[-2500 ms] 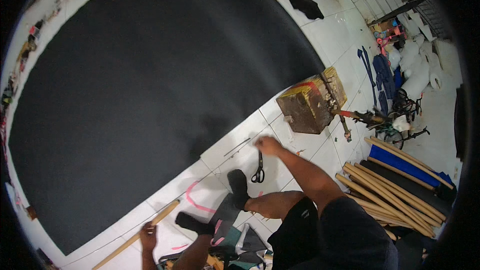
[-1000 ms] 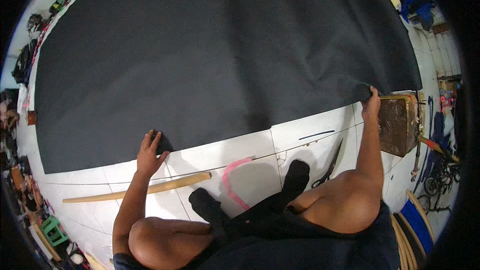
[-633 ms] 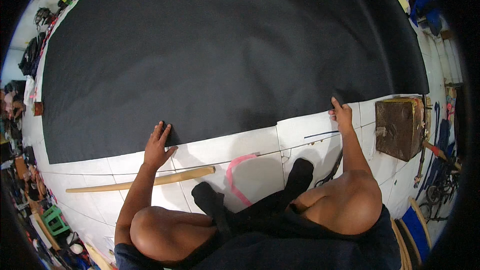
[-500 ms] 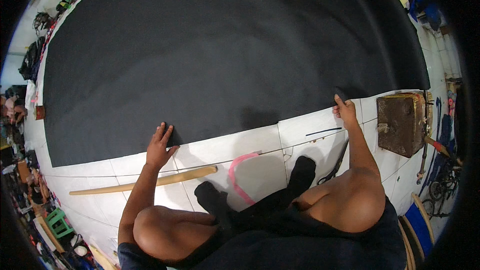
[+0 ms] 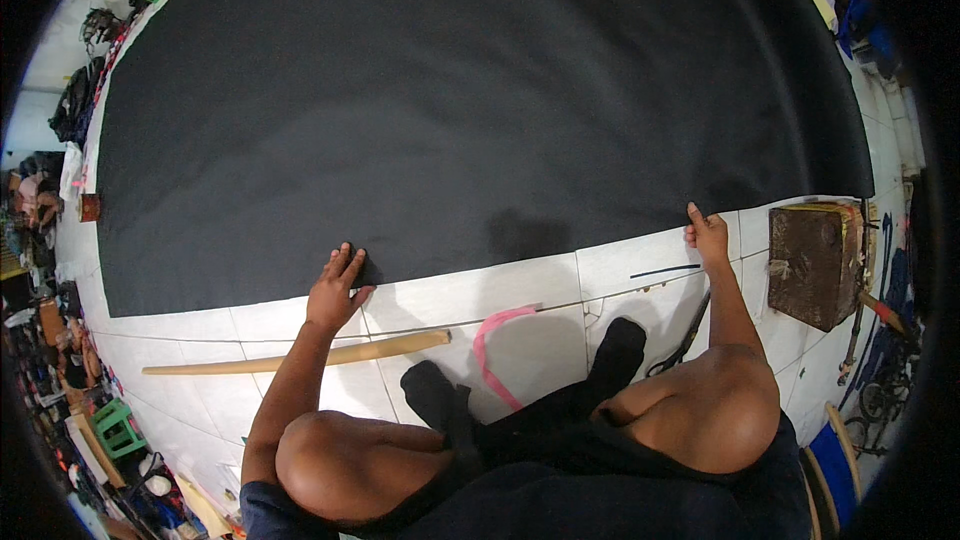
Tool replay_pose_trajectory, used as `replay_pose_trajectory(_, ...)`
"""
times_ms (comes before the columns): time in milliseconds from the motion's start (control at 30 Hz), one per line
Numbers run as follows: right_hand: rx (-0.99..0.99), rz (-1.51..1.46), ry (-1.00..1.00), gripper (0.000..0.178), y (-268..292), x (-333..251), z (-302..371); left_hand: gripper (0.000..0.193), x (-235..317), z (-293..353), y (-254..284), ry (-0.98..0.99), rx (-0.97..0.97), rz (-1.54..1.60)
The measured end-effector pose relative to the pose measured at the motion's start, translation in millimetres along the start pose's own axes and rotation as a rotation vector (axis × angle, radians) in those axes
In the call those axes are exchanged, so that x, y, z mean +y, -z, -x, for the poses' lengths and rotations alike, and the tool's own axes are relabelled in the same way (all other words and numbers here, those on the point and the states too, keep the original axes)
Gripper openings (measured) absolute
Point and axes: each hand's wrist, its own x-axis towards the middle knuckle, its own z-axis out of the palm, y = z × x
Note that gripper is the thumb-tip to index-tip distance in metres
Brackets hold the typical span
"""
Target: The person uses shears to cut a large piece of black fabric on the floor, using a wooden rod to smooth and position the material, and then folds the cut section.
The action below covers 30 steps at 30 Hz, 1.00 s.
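Large matte black fabric-like sheet (image 5: 450,150) is touched along its near edge by the left hand (image 5: 338,288), fingers spread wide, and the right hand (image 5: 708,237), whose pinch cannot be confirmed. Edge could be skewed by uneven pulling. Bodyward of the right fingers, long black scissors (image 5: 690,337) are partly hidden by the right knee (image 5: 715,415).

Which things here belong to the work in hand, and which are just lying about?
In use:
large smooth black sheet
left hand, spread on it
right hand, at its edge

Apparently lying about:
long tapered tan pole
curved pink strip
thin dark rod
boxy brown block
black scissors, partly hidden
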Motion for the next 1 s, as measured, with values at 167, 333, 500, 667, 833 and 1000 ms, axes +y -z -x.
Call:
replay_pose_trajectory(167, 0.018, -0.075, -0.035, 0.039, -4, -4, 2, 0.067, -6, 4, -4, -0.023, 0.032, -0.015)
replay_pose_trajectory(333, 0.042, 0.01, -0.058, 0.041, 4, 1, -2, 0.067, 5, -1, -2, 0.021, 0.003, -0.004)
replay_pose_trajectory(500, 0.063, 0.818, 0.086, 0.04, -4, -54, 25, 0.067, 10, 8, 3, 0.09, 0.017, 0.017)
replay_pose_trajectory(667, -0.417, 0.705, 0.876, 0.049, -111, -132, 115, 0.07, 12, 4, 3, 0.058, 0.057, 0.03)
replay_pose_trajectory(833, -0.64, 1.01, 1.237, 0.066, -146, -88, 134, 0.072, 24, 4, 20, 0.08, -0.024, 0.095)
replay_pose_trajectory(1000, -0.63, 0.984, 1.099, 0.064, -131, -73, 137, 0.058, -25, 40, -5, 0.403, 0.376, 0.573)
